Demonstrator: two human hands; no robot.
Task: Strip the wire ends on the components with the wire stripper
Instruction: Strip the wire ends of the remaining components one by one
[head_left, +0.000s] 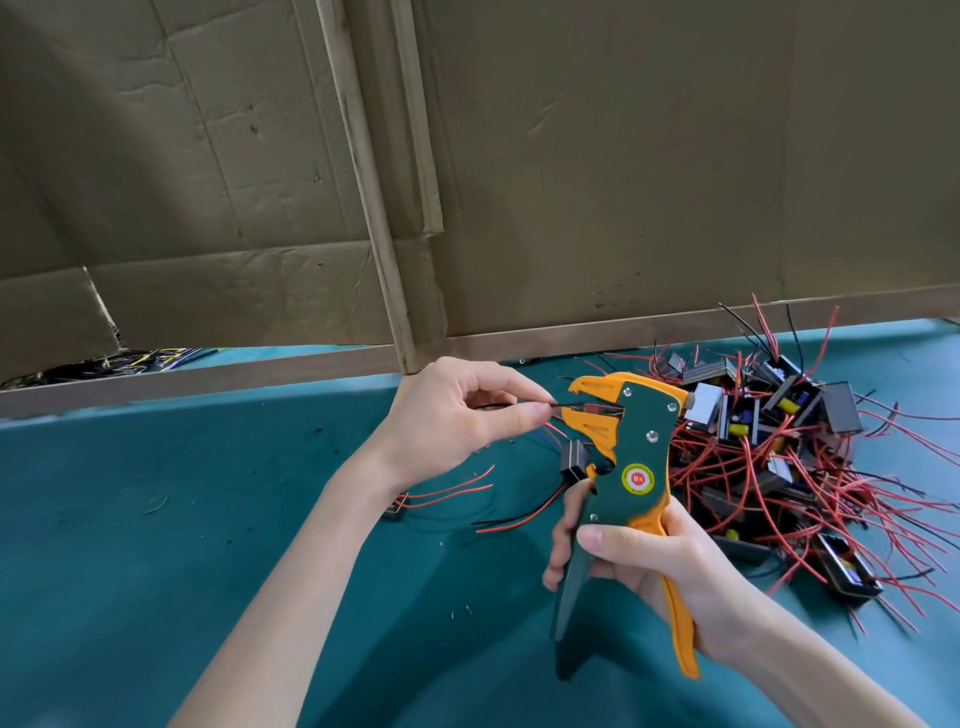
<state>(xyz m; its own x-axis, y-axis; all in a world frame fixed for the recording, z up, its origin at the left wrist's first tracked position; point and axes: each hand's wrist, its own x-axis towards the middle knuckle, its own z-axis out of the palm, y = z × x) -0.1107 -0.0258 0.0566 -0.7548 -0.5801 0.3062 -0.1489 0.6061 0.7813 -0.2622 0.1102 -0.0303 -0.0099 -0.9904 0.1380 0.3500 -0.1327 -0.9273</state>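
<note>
My right hand (639, 561) grips the handles of a green and orange wire stripper (631, 467), held upright with its jaws pointing left. My left hand (457, 415) pinches a thin black and red wire (563, 407) between thumb and forefinger, and the wire's end sits inside the stripper's jaws. A small black component (574, 460) hangs below that wire, just left of the tool. Its other red and black leads (483, 509) trail over the teal table.
A heap of black components with red and black wires (810, 457) lies at the right on the teal table (156, 545). Cardboard sheets (623, 182) stand behind a wooden rail (208, 376). More wires (130, 361) lie beyond the rail at the left.
</note>
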